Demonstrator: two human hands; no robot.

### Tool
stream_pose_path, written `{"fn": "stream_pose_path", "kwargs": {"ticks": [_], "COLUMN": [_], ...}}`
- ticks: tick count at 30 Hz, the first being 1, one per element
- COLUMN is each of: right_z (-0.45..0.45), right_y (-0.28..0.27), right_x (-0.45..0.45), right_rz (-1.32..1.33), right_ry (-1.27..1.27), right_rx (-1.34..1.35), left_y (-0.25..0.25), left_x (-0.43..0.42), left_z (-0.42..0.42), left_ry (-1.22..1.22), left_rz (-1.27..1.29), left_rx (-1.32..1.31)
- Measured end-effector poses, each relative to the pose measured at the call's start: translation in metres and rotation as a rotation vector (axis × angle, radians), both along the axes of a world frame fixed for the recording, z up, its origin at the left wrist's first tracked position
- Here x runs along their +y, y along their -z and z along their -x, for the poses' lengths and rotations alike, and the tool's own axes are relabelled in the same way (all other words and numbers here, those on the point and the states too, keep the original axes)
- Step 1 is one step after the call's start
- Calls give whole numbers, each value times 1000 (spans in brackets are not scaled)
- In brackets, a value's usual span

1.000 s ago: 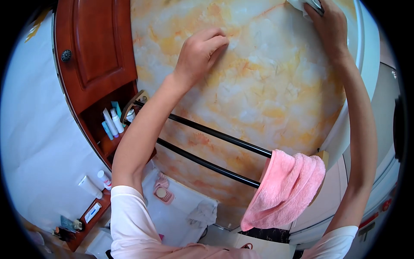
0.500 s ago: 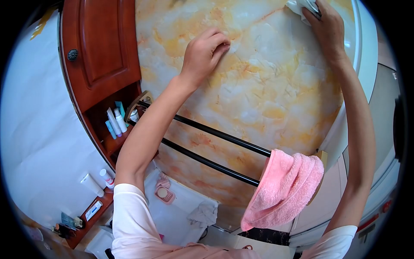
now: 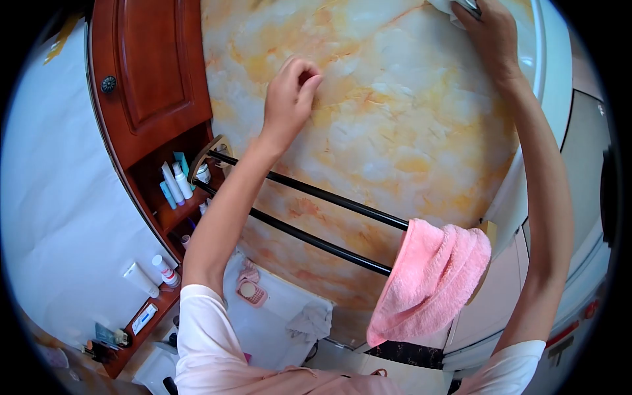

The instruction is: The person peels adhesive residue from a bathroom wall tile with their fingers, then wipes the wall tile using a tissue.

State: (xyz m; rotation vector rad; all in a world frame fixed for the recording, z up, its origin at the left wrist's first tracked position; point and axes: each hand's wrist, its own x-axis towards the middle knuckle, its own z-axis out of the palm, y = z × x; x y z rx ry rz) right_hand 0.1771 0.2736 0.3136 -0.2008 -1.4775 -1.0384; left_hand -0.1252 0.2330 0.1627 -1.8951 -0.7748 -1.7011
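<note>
My left hand (image 3: 289,99) is raised in front of the marbled yellow-and-white wall panel (image 3: 368,145). Its fingers are curled in, and nothing shows in them. High at the top right, my right hand (image 3: 490,39) grips a crumpled white cloth (image 3: 449,9) against the panel. A slim grey metallic edge shows between the fingers; what it belongs to is cut off by the frame. Below both hands runs a towel rack with two black bars (image 3: 329,195). A pink towel (image 3: 431,283) is draped over its right end.
At left are a reddish-brown cabinet (image 3: 155,66) and its open shelf of bottles and tubes (image 3: 181,181). A lower ledge (image 3: 141,332) carries more toiletries beside a white mirror-like surface. Underneath, a white basin (image 3: 270,329) holds a pink soap dish (image 3: 251,294) and a grey cloth (image 3: 311,322).
My left hand has moved left and slightly down, away from the wall's middle. My right hand has shifted slightly left and up, still gripping the white cloth.
</note>
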Motion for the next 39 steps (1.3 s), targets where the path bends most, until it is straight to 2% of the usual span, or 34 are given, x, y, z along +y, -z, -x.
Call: {"fn": "stream_pose_path", "kwargs": {"ticks": [1, 3, 6, 8, 10, 14, 19, 22, 25, 28, 31, 34, 37, 39], "right_z": [-1, 0, -2, -6, 6, 27, 41, 42, 42, 44, 37, 30, 30, 31], "right_y": [0, 1, 6, 20, 65, 140, 192, 208, 224, 240, 245, 260, 285, 295], "right_x": [-2, -3, -9, -8, -40, -96, -120, -132, -137, -148, -162, -162, -166, -171], "right_rz": [46, 140, 376, 676, 658, 1010, 1232, 1428, 1561, 1728, 1867, 1832, 1733, 1706], "right_ry": [-9, -29, -216, -459, -503, -700, -868, -937, -1016, -1297, -1475, -1503, -1388, -1361], "right_rx": [9, 21, -3, -103, -268, -307, -262, -180, -109, -3, -32, -65, 13, 88], "left_y": [7, 19, 25, 30, 39, 62, 86, 102, 119, 132, 144, 153, 163, 174], "left_x": [-5, -13, -38, -54, -71, -106, -127, -134, -136, -140, -140, -146, -155, -157], "left_z": [1, -5, -22, -36, -51, -75, -100, -107, -108, -105, -97, -98, -104, -108], "left_ry": [129, 386, 643, 760, 858, 930, 788, 411, 311, 173, 116, 186, 127, 196], "left_rz": [121, 167, 216, 241, 266, 201, 141, 102, 60, 30, 55, 68, 99, 121], "left_rx": [-103, -246, -371, -425, -484, -500, -430, -241, -191, -140, -144, -155, -108, -106]}}
